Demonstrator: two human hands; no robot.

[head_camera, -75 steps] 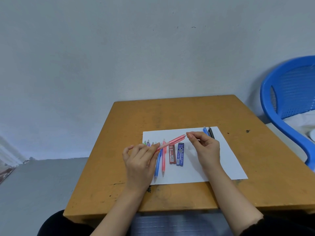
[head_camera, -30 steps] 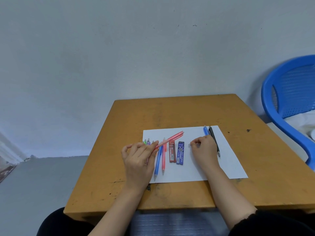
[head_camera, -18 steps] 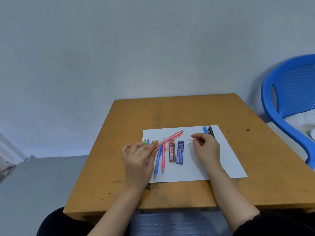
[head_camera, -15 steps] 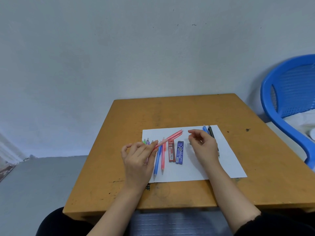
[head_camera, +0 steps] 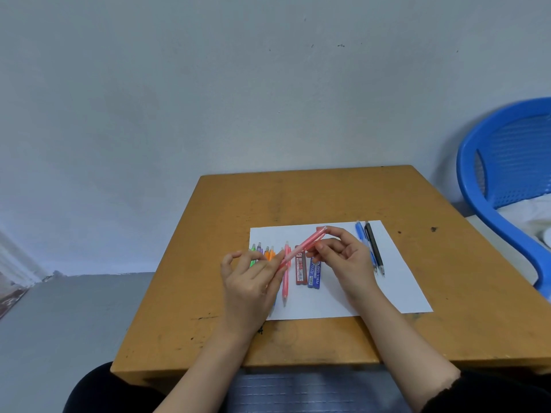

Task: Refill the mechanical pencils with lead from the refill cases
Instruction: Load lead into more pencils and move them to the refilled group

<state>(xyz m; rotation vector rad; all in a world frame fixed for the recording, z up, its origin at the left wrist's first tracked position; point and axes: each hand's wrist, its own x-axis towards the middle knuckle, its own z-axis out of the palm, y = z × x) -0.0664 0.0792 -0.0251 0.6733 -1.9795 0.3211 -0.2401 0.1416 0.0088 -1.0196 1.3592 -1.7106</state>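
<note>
Pink mechanical pencil [head_camera: 301, 248] sits tilted above the white paper [head_camera: 396, 281], your left hand [head_camera: 253, 281] pinching its lower end, your right hand [head_camera: 343, 257] closed on the top end. Whether lead is in, you cannot tell. Red refill case [head_camera: 301, 269] and blue refill case [head_camera: 314, 274] lie flat on the paper just beneath. Blue pencil [head_camera: 365, 244] and black pencil [head_camera: 374, 248] lie right; the coloured pencils [head_camera: 264, 253] left look untouched. Most refilling likely remains.
</note>
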